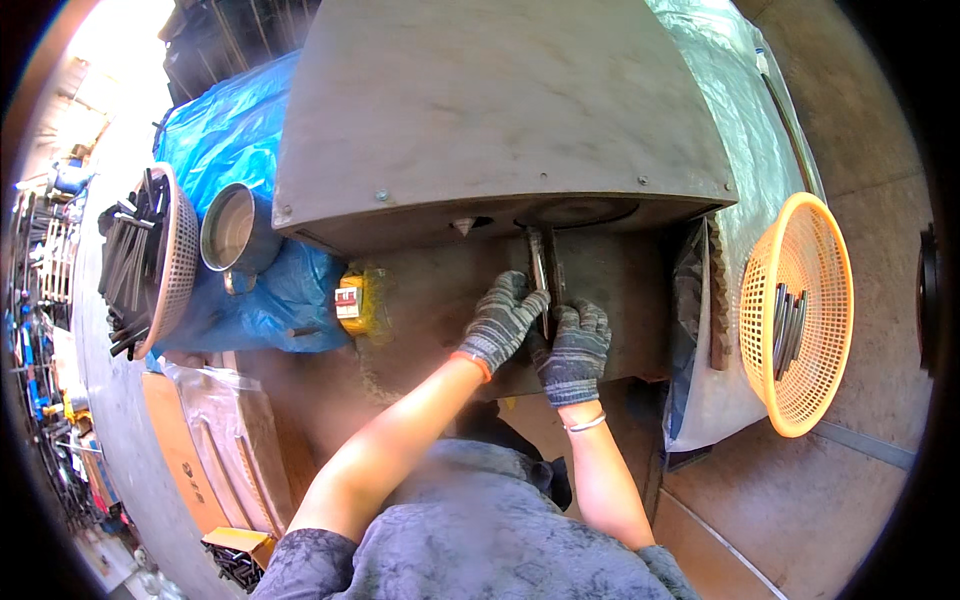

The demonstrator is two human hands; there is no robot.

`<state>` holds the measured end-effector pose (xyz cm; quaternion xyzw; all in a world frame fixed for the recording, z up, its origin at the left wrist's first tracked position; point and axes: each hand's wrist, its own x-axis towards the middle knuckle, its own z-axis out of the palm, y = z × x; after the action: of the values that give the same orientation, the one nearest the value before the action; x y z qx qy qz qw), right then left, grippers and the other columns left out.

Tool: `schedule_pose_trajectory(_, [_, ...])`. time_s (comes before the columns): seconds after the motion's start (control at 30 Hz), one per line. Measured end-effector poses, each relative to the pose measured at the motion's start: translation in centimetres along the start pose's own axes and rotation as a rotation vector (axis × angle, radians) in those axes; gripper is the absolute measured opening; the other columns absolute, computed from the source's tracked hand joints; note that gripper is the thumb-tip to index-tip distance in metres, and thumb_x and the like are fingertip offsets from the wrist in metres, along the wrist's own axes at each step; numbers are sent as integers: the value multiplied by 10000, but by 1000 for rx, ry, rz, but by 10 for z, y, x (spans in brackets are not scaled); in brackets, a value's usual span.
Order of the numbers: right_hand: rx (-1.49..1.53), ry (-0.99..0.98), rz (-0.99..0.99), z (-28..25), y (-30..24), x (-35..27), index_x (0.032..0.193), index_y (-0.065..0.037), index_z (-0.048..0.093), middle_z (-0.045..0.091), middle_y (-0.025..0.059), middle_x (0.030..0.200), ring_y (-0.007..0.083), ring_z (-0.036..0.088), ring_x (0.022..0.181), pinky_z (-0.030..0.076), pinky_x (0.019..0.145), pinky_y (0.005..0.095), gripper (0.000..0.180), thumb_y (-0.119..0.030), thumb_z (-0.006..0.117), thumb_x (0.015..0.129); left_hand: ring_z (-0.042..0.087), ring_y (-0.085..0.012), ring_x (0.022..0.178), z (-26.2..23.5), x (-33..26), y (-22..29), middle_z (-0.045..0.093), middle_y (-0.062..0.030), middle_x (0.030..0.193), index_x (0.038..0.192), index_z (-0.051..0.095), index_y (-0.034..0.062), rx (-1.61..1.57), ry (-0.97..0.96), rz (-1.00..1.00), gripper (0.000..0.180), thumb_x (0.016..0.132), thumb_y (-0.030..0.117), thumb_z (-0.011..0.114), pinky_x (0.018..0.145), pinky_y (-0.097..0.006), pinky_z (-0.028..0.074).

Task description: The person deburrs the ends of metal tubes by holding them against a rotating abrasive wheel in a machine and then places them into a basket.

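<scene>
Both my hands wear striped grey knit gloves and work close together under the front edge of a big grey metal housing. My left hand is closed on a shiny metal rod, its fingertips along the rod's side. Just right of it, my right hand has its fingers curled at the rod's near end, with the thumb side partly hidden. A dark narrow bar lies alongside the rod. The rod's far end reaches toward a dark round disc in the housing's underside.
Left stand a basket of dark rods, a metal mug on blue plastic sheeting, and a yellow-wrapped switch box. A pointed metal tip pokes from the housing. Right, an orange basket holds several short rods.
</scene>
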<state>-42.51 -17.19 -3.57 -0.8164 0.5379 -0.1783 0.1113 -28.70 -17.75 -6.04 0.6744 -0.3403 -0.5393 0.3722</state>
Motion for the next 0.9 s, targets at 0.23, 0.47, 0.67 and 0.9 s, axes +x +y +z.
schedule_pose_trajectory(0.23, [905, -162, 332, 9, -41, -29, 1149, 31, 543, 639, 218, 1028, 301, 632, 929, 489, 837, 388, 360, -192, 637, 882, 548, -246, 1119, -40, -32, 2, 579, -191, 1225, 1272, 498, -65, -266, 4, -80, 582, 869, 319, 668, 965, -329, 423])
schedule_pose_trajectory(0.47, [965, -340, 343, 31, -55, -28, 1338, 27, 466, 550, 208, 1297, 258, 542, 1171, 394, 1008, 343, 455, -170, 564, 940, 572, -143, 915, -61, -33, 6, 650, -91, 1018, 1121, 617, -10, -312, 65, -51, 348, 891, 249, 645, 829, -280, 461])
schedule_pose_trajectory(0.67, [1074, -403, 461, 44, -58, -19, 1368, 24, 433, 514, 183, 1351, 232, 483, 1240, 349, 1054, 339, 467, -170, 538, 957, 557, -130, 885, -71, -19, -1, 646, -87, 979, 1086, 630, -17, -277, 22, 9, 331, 888, 247, 646, 803, -281, 463])
schedule_pose_trajectory(0.9, [1086, -268, 486, 55, -74, -11, 1315, 35, 480, 538, 214, 1288, 275, 511, 1194, 370, 1031, 361, 404, -159, 516, 962, 549, -141, 852, -77, -15, 0, 648, -90, 956, 1079, 632, -17, -186, 2, 10, 317, 885, 234, 645, 794, -291, 463])
